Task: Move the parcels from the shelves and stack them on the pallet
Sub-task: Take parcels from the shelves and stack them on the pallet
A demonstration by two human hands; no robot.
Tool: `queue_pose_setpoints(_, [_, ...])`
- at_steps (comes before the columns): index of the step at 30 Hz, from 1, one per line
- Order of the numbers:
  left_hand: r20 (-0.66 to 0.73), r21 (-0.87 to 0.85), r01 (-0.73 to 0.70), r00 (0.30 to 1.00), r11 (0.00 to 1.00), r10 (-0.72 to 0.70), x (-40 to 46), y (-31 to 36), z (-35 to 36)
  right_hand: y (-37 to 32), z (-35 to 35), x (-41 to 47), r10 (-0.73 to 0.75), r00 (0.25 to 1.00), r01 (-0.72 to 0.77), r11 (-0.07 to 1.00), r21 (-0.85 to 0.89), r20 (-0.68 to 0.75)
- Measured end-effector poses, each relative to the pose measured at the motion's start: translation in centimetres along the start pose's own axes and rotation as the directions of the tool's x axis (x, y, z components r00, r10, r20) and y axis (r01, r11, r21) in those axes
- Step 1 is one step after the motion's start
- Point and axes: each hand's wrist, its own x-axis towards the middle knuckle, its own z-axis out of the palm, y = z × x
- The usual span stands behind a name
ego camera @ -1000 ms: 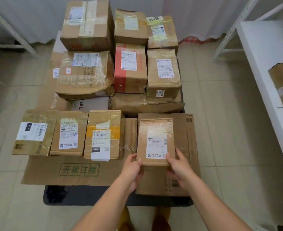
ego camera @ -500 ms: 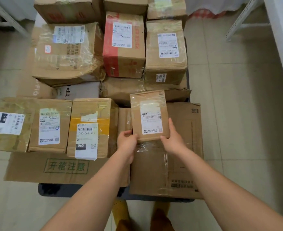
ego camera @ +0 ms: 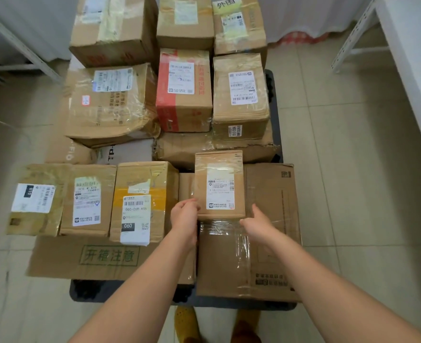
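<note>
A small brown parcel (ego camera: 219, 184) with a white label lies on a large flat carton (ego camera: 266, 243) at the near right of the dark pallet (ego camera: 88, 290). My left hand (ego camera: 184, 216) has its fingers curled against the parcel's lower left corner. Beside the lower right corner, my right hand (ego camera: 256, 225) has relaxed fingers and grips nothing. Several taped parcels are stacked over the rest of the pallet, among them a red-and-brown box (ego camera: 184, 90) and a yellow-taped box (ego camera: 140, 201) just left of my hands.
A white shelf unit (ego camera: 412, 58) runs along the right edge, and a white frame leg (ego camera: 18, 45) stands at the far left. Bare tiled floor (ego camera: 353, 169) lies between the pallet and the right shelf. My feet (ego camera: 187, 323) are at the pallet's near edge.
The small parcel moved forward and settled on the large flat carton. My right hand slid off its side and loosened, while my left hand stayed at the lower left corner.
</note>
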Motion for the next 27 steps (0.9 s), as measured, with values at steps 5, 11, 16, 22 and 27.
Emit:
queue_pose_setpoints(5, [0.032, 0.048, 0.055, 0.998, 0.997, -0.057, -2.8, 1.0, -1.7, -0.4, -0.9, -2.5, -0.029, 0.993, 0.029, 1.000, 0.003, -0.112])
queue_pose_setpoints(11, [0.138, 0.124, 0.048, 0.988, 0.991, -0.065, -8.7, 3.3, -4.0, -3.1, -1.6, -7.4, -0.109, 0.975, 0.115, 0.993, 0.020, -0.195])
queue_pose_setpoints(16, [0.166, 0.184, -0.100, 0.984, 0.978, 0.070, -14.0, 6.0, -6.6, -4.8, -0.9, -13.2, -0.178, 0.962, 0.193, 0.979, 0.058, -0.208])
queue_pose_setpoints(22, [0.231, 0.166, -0.176, 0.963, 0.970, 0.135, -19.8, 7.7, -10.4, -5.9, 0.1, -21.0, -0.257, 0.940, 0.291, 0.947, 0.134, -0.224])
queue_pose_setpoints(27, [0.321, 0.163, -0.231, 0.932, 0.959, 0.169, -24.8, 6.5, -14.1, -4.2, 1.6, -28.7, -0.304, 0.894, 0.368, 0.917, 0.153, -0.328])
